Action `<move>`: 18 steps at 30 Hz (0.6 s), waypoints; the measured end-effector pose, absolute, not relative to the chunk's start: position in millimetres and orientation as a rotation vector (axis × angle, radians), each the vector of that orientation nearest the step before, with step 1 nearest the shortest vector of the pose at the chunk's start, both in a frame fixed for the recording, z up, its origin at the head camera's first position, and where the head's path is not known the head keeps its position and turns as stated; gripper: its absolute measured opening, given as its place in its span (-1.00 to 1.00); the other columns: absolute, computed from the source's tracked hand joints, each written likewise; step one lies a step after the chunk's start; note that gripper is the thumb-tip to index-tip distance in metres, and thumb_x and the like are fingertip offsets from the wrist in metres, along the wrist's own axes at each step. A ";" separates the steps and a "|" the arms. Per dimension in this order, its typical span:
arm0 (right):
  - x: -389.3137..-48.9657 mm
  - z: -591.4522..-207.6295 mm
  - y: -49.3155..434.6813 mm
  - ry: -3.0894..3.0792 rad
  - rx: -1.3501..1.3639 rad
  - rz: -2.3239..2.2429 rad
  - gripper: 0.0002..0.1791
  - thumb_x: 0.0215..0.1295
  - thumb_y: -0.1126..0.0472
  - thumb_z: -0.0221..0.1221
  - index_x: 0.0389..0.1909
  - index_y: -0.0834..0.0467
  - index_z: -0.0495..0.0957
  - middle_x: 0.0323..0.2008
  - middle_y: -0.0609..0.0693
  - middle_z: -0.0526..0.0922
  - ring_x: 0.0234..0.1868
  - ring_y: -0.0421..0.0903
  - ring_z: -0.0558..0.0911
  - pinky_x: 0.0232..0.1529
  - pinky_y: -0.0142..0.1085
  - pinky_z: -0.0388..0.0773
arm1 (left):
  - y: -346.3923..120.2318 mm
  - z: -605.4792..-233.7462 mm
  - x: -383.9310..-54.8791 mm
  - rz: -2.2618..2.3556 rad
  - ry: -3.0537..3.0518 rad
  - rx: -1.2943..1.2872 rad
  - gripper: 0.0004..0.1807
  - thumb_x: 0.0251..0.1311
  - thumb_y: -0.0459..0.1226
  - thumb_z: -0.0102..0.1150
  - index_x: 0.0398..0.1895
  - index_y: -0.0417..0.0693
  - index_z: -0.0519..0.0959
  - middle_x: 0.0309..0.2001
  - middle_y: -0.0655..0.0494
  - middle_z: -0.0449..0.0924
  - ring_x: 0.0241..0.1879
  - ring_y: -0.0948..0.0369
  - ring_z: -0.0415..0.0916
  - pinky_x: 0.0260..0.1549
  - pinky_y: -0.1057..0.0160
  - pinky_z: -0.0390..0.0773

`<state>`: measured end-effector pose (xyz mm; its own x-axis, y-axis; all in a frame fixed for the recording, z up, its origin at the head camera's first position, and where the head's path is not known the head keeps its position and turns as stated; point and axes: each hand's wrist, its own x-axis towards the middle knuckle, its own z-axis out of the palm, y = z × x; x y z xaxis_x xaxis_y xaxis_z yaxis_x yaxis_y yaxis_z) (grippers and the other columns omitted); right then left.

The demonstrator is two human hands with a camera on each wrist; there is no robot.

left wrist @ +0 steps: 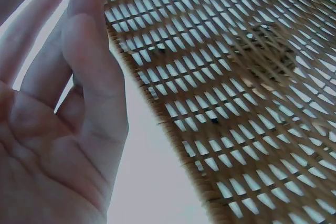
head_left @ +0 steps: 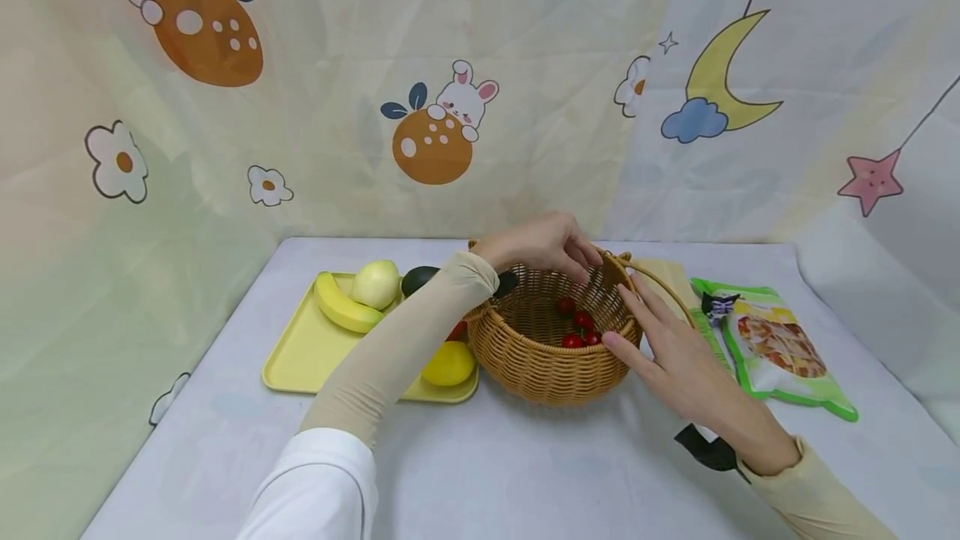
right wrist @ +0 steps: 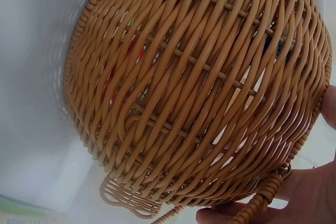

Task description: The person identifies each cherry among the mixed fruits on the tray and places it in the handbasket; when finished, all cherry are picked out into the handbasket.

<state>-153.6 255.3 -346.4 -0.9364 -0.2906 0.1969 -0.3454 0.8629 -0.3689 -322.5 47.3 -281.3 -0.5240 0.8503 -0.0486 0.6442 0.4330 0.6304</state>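
A woven wicker basket (head_left: 551, 375) stands on the white table, with several small red cherries (head_left: 573, 341) at its bottom. My left hand (head_left: 542, 242) reaches across the basket's opening, its fingers bent downward near the far right rim. In the left wrist view the left hand (left wrist: 58, 103) shows a bare palm and loose fingers beside the rim. At the basket's right side, my right hand (head_left: 675, 357) touches the rim with thumb and fingers extended. The right wrist view has the right hand (right wrist: 310, 195) by the handle base, with red showing through the weave.
Left of the basket lies a yellow tray (head_left: 288, 367) bearing a banana (head_left: 341, 307), a pale round fruit (head_left: 377, 284), a dark fruit (head_left: 417, 279) and a lemon (head_left: 450, 364). A green-and-white food bag (head_left: 783, 344) lies to the right. A printed cloth (head_left: 540, 182) hangs behind the table.
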 end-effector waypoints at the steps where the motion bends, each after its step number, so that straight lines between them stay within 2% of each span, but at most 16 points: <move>1: -153.1 -345.9 255.9 -2.902 0.497 0.612 -0.16 0.58 -0.25 -0.07 0.66 0.10 -0.05 0.68 0.14 -0.16 0.54 0.39 0.20 0.26 0.39 0.34 | 47.6 -279.5 -322.3 0.822 2.325 1.272 -0.62 0.29 -0.27 0.38 0.17 -0.12 0.69 0.09 -0.05 0.75 0.01 0.25 0.75 -0.02 0.35 0.67; 7: -151.6 -344.9 257.3 -2.895 0.499 0.631 -0.16 0.59 -0.23 -0.05 0.65 0.15 -0.03 0.68 0.13 -0.17 0.55 0.41 0.17 0.29 0.42 0.29 | 41.6 -259.2 -317.6 0.979 2.366 1.268 -0.60 0.29 -0.21 0.39 0.20 0.00 0.69 0.08 0.08 0.77 0.06 0.28 0.72 0.02 0.35 0.65; 11: -152.5 -345.9 256.4 -2.898 0.488 0.627 -0.15 0.57 -0.25 -0.05 0.65 0.13 -0.02 0.68 0.10 -0.18 0.57 0.38 0.15 0.30 0.40 0.29 | 24.8 -247.4 -312.3 1.091 2.432 1.308 -0.61 0.28 -0.17 0.40 0.18 0.04 0.71 0.05 0.11 0.78 0.00 0.27 0.73 -0.05 0.34 0.67; 15: -152.7 -345.8 255.3 -2.908 0.482 0.611 -0.13 0.56 -0.28 -0.05 0.65 0.12 -0.04 0.69 0.09 -0.19 0.57 0.36 0.15 0.32 0.38 0.31 | -2.7 -243.3 -308.0 1.117 2.522 1.307 -0.63 0.27 -0.17 0.41 0.14 0.05 0.73 0.02 0.13 0.79 -0.18 0.21 0.72 -0.27 0.37 0.60; 18: -151.4 -344.7 255.3 -2.901 0.479 0.605 -0.14 0.56 -0.28 -0.05 0.65 0.10 -0.03 0.68 0.10 -0.17 0.58 0.35 0.15 0.32 0.37 0.31 | -27.1 -244.5 -303.5 1.117 2.590 1.221 -0.64 0.26 -0.16 0.42 0.13 0.10 0.74 0.01 0.17 0.80 -0.37 0.09 0.63 -0.45 0.32 0.49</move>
<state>-151.4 255.3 -344.7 -0.9395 -0.2789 0.1990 -0.3352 0.8684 -0.3653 -303.5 -27.1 -244.5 -0.6823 0.6936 0.2311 0.6441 0.4208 0.6388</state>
